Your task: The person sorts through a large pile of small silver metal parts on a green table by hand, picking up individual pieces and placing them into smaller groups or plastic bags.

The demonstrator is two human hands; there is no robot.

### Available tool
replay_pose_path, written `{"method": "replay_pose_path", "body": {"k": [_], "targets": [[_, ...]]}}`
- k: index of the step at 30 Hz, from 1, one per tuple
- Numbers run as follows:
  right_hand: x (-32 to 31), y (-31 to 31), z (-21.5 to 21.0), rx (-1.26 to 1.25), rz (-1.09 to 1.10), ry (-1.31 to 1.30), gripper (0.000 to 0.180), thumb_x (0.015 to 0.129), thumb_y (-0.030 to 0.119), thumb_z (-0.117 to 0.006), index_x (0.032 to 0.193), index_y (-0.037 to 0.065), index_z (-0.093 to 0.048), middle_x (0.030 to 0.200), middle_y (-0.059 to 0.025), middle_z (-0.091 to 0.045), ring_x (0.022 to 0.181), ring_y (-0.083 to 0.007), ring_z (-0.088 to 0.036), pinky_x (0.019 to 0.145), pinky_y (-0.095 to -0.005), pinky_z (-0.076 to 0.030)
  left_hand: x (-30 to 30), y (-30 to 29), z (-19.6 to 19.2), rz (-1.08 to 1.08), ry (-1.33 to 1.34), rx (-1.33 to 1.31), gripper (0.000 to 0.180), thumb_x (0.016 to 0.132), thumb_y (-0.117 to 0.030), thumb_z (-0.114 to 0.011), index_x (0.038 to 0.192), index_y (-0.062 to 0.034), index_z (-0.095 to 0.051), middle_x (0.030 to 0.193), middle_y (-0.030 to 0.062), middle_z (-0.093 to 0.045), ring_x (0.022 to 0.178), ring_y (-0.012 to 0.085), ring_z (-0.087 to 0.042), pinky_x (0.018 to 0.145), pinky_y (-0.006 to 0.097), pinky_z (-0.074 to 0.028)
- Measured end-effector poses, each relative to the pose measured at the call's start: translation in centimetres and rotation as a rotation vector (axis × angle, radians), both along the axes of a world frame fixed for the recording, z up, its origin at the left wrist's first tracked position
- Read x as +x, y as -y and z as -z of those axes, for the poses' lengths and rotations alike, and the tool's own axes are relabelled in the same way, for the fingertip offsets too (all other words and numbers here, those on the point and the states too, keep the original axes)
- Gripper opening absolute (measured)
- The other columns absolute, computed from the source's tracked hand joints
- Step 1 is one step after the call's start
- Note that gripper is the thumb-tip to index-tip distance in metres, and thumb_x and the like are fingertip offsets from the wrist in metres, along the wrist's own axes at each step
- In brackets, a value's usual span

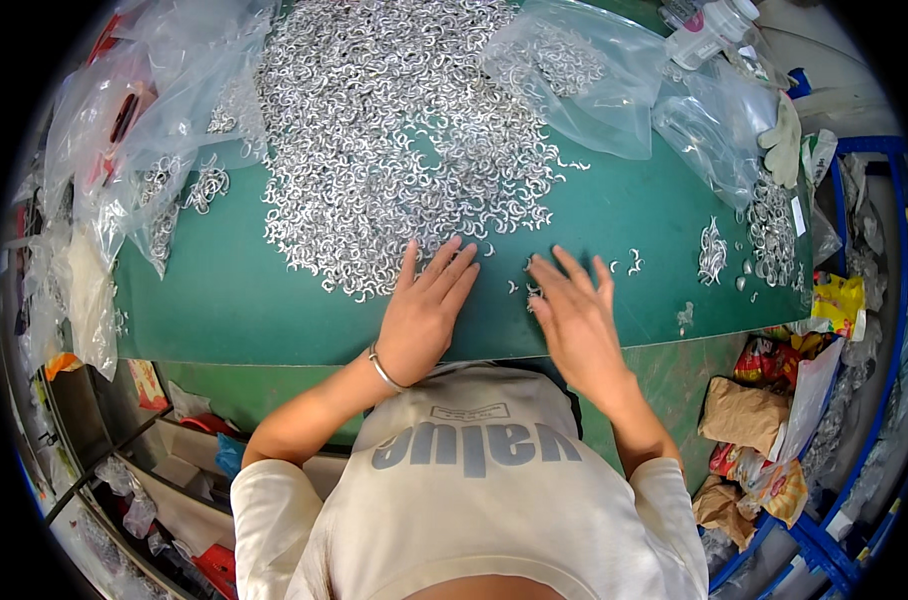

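A large heap of small silver crescent-shaped metal pieces (374,150) spreads over the green tabletop (234,320). My left hand (424,312), with a bangle (384,370) on its wrist, lies with fingers stretched out at the heap's near edge. Its fingertips reach the nearest pieces. To the right, my right hand (581,315) is spread over the table, palm down. A few loose crescents (532,290) lie by its thumb and index finger, partly hidden. Two or three more pieces (634,261) rest just right of its fingers. Neither hand visibly grips anything.
Clear plastic bags (614,100) with similar pieces lie at the back right, and more bags (84,240) drape the left side. Smaller piles (771,235) sit at the right edge, near a white glove (780,140) and a white bottle (709,35). A blue rack (899,260) stands right.
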State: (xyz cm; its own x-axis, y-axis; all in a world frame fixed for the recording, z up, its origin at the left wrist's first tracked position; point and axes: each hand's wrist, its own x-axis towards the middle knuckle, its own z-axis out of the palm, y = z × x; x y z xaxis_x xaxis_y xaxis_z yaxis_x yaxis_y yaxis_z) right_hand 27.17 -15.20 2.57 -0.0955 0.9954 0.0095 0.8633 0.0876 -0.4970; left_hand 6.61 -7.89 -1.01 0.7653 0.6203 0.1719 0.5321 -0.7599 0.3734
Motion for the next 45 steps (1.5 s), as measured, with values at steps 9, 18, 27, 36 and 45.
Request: {"method": "replay_pose_path", "body": {"k": [9,18,27,36,45], "targets": [[-0.8,-2.0,0.5,0.052,0.043,-0.143,0.034,0.094,0.011,-0.052,0.125,-0.003,-0.052,0.131,-0.0166,-0.054,0.130,-0.0370,-0.042,0.106,-0.0578,-0.024,0.1,-0.1,-0.1,-0.010,0.114,-0.095,0.042,0.080,0.000,-0.051,0.122,0.0035,-0.056,0.134,0.0161,-0.051,0.130,0.0307,-0.044,0.111,0.055,-0.026],[-0.6,-1.6,1.6,0.046,-0.012,0.103,0.037,0.091,0.010,-0.056,0.126,-0.002,-0.052,0.135,-0.0144,-0.051,0.133,-0.0352,-0.038,0.107,-0.0592,-0.025,0.0,-0.9,0.5,0.030,0.032,-0.030,0.042,0.077,0.005,-0.052,0.118,0.0035,-0.058,0.135,0.0141,-0.052,0.131,0.0295,-0.045,0.112,0.054,-0.026],[1.2,-0.9,0.7,-0.011,-0.075,-0.056,0.035,0.089,0.008,-0.060,0.122,0.000,-0.056,0.130,-0.0131,-0.056,0.131,-0.0324,-0.043,0.104,-0.0534,-0.032,3.0,-2.5,0.3,0.062,0.057,0.042,0.044,0.079,-0.001,-0.052,0.123,0.0048,-0.054,0.137,0.0169,-0.049,0.132,0.0310,-0.042,0.111,0.053,-0.027],[2.5,-0.7,0.1,-0.002,-0.089,-0.029,0.032,0.088,0.004,-0.058,0.120,0.002,-0.059,0.129,-0.0103,-0.059,0.128,-0.0319,-0.046,0.103,-0.0480,-0.033,3.1,-2.0,0.0,0.044,-0.050,0.029,0.053,0.077,0.002,-0.052,0.130,0.0027,-0.049,0.145,0.0139,-0.041,0.137,0.0316,-0.035,0.112,0.054,-0.025],[3.6,-3.1,1.6,0.087,0.000,0.001,0.036,0.088,-0.002,-0.054,0.123,0.005,-0.058,0.131,-0.0097,-0.057,0.130,-0.0311,-0.046,0.107,-0.0482,-0.030,4.4,-2.8,0.2,0.152,-0.133,0.099,0.052,0.077,-0.001,-0.054,0.129,0.0008,-0.052,0.148,0.0085,-0.039,0.138,0.0308,-0.032,0.109,0.061,-0.024]]}}
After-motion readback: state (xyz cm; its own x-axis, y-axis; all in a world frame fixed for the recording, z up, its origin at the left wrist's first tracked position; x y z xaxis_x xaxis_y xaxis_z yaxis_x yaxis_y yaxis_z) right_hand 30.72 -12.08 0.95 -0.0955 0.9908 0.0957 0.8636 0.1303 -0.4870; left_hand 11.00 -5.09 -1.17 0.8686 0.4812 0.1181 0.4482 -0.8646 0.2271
